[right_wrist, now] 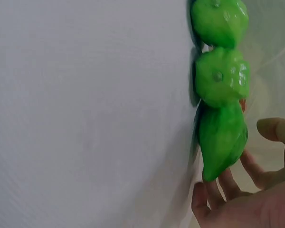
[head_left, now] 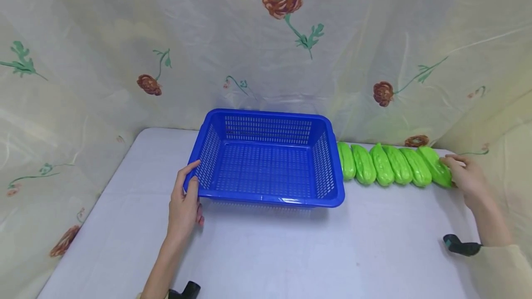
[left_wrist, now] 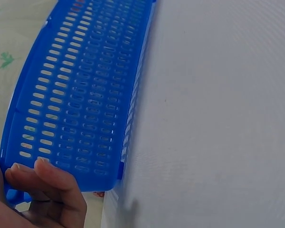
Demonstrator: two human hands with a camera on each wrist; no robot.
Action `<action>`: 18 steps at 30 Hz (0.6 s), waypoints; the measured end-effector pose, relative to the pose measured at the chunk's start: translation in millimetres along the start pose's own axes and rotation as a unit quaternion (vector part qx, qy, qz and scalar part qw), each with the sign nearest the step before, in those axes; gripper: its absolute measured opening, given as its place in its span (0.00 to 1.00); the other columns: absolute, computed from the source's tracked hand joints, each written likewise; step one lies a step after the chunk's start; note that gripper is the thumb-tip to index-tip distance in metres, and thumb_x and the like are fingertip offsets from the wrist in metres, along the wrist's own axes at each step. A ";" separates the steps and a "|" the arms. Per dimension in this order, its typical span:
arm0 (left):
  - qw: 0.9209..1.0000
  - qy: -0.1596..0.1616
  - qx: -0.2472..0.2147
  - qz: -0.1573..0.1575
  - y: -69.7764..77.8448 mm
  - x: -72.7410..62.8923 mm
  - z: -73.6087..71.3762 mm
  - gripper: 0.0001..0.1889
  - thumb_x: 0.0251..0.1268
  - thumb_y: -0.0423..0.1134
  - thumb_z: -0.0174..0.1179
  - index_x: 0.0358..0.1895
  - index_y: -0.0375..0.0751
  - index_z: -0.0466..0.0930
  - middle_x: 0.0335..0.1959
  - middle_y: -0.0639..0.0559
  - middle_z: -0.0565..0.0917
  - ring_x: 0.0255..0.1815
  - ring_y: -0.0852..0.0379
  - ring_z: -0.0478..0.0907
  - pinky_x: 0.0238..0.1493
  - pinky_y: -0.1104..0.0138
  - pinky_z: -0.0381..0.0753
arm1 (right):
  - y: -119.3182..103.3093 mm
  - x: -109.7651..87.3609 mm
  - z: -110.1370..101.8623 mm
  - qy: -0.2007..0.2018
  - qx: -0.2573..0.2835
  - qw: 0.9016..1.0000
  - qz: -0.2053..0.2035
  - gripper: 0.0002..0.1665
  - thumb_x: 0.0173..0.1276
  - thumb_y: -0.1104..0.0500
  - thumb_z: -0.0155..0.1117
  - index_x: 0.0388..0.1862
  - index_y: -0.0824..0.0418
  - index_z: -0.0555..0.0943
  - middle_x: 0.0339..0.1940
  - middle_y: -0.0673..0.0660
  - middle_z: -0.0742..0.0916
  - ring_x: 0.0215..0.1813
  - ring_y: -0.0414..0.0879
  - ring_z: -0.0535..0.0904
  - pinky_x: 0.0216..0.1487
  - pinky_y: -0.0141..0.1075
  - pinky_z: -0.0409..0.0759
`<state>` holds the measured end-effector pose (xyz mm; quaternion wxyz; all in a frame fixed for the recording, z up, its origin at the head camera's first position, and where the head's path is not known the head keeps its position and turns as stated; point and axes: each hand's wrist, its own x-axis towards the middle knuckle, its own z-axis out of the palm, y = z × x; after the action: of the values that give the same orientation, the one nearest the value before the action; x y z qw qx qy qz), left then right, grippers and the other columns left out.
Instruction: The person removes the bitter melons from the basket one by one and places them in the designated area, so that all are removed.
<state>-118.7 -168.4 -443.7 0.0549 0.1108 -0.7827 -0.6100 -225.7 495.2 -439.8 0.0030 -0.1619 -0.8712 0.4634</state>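
Observation:
A blue slotted plastic basket stands on the white table with nothing inside it. My left hand grips its near left corner, thumb and index finger at the rim; the left wrist view shows other fingers curled against the outer wall. Several glossy, ridged green vegetables lie side by side in a row right of the basket. At the row's right end, my right hand touches the outermost green vegetable. Its fingers lie along that vegetable's outer side, and the thumb stands apart from it in the right wrist view.
A pale curtain with brown flowers hangs behind and beside the white table. The leftmost vegetable is partly hidden behind the basket's right side. A dark wrist mount sits on the right forearm.

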 end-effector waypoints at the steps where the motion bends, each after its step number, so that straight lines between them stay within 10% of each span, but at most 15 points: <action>1: 1.000 0.000 0.001 0.000 0.0 -0.2 0.0 0.22 0.90 0.49 0.41 0.78 0.72 0.67 0.14 0.54 0.67 0.09 0.59 0.65 0.12 0.63 0.78 | -2.9 -2.9 2.3 0.014 -0.031 0.999 0.001 0.30 0.84 0.42 0.48 0.72 0.60 0.75 0.70 0.65 0.81 0.61 0.48 0.81 0.43 0.22 0.71; 5: 1.000 0.007 0.016 0.004 0.2 -0.5 0.6 0.21 0.89 0.50 0.42 0.77 0.73 0.68 0.16 0.56 0.66 0.10 0.60 0.64 0.12 0.63 0.77 | -17.4 -16.1 14.0 0.073 -0.115 0.990 -0.036 0.43 0.85 0.43 0.47 0.82 0.75 0.59 0.79 0.84 0.68 0.78 0.80 0.66 0.48 0.30 0.67; 11: 0.994 0.041 0.093 0.027 4.0 -2.4 2.2 0.23 0.88 0.59 0.45 0.79 0.73 0.67 0.18 0.54 0.71 0.13 0.61 0.66 0.15 0.68 0.71 | -36.0 -31.8 36.8 0.116 -0.161 0.970 -0.137 0.37 0.85 0.49 0.52 0.77 0.77 0.67 0.72 0.86 0.72 0.72 0.83 0.66 0.62 0.72 0.68; 18: 0.973 0.026 0.225 -0.029 7.3 -3.9 -9.7 0.37 0.83 0.74 0.28 0.88 0.70 0.41 0.30 0.44 0.88 0.18 0.53 0.72 0.18 0.64 0.63 | -60.3 -45.8 65.7 0.082 -0.157 0.967 -0.185 0.35 0.85 0.46 0.54 0.77 0.69 0.69 0.77 0.85 0.67 0.77 0.87 0.59 0.66 0.90 0.52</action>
<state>-113.5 -174.9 -434.1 0.0312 0.1586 -0.8948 -0.4161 -209.4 398.0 -421.9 0.1351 -0.0339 -0.9447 0.2969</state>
